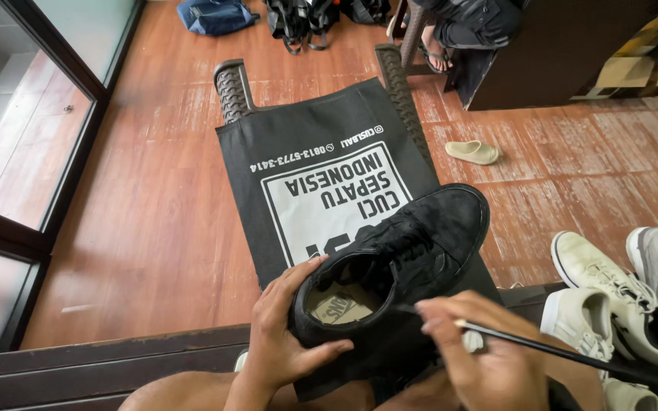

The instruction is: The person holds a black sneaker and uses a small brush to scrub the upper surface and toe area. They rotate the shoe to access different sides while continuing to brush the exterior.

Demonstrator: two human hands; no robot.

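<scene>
Suede black shoe (401, 255), laced, in left hand (287, 339) grip; right hand (481, 350) pinching thin brush (573, 354).

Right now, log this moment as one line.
left hand: grips black shoe heel | right hand: holds thin black stick | under: black bag

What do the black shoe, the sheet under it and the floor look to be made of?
Black shoe: apparently suede or canvas, matte and slightly fuzzy, no shine. Black sheet: probably thin non-woven fabric, flat and matte with white print. Floor: reddish-brown boards with a worn, streaked wood-grain look; real wood or a printed finish, hard to say.
</scene>
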